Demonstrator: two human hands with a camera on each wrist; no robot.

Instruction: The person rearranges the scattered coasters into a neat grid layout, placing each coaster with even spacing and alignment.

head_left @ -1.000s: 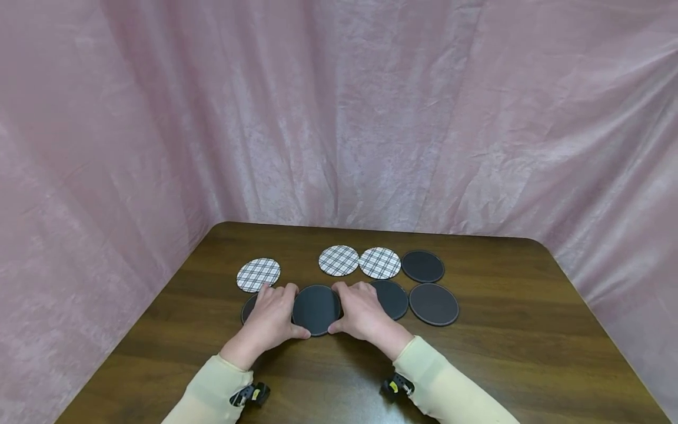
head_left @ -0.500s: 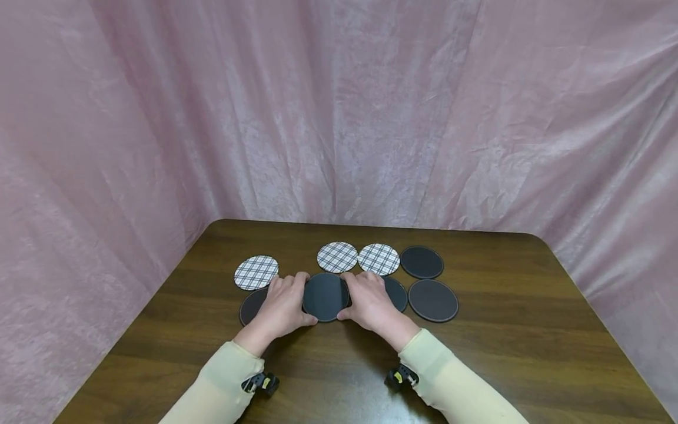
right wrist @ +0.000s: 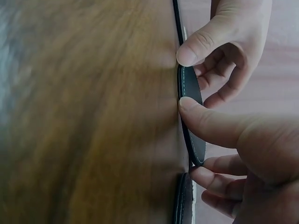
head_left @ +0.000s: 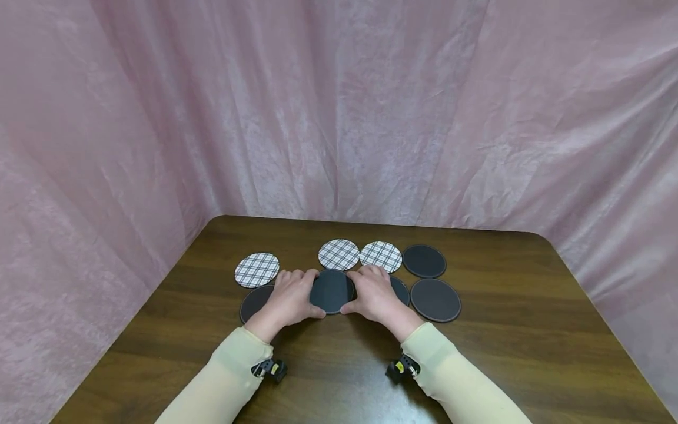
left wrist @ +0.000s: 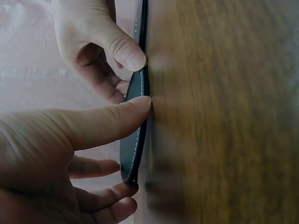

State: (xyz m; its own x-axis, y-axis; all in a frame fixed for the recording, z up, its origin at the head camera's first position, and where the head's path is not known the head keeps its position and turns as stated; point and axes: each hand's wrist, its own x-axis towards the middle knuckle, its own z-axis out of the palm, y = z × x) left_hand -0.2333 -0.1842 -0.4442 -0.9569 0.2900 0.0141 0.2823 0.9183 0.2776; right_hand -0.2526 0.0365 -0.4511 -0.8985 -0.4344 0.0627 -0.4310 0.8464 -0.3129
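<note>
Between both hands is a round dark coaster [head_left: 327,293] with pale stitching near its rim. My left hand [head_left: 291,296] grips its left side, thumb on the near edge and fingers round the far side. On the right side my right hand [head_left: 374,296] holds the rim in the same way. A darker crescent shows along the coaster's right edge, beside the right fingers. In the left wrist view the coaster [left wrist: 127,148] is seen nearly edge-on, tilted close over the table. Both thumbs lie on its near rim, also in the right wrist view, where the coaster [right wrist: 191,91] slants.
A plaid coaster [head_left: 256,270] and a dark coaster [head_left: 255,302] lie left. Behind the hands are two plaid coasters [head_left: 339,254] and a black coaster [head_left: 424,261]. Rightward lie a part-hidden dark coaster [head_left: 401,290] and a brownish coaster [head_left: 436,300]. Pink curtain [head_left: 339,118] hangs behind the wooden table [head_left: 339,377].
Both hands have moved the dark coaster to the right and away from the body, up to the plaid row. The other coasters have stayed in place.
</note>
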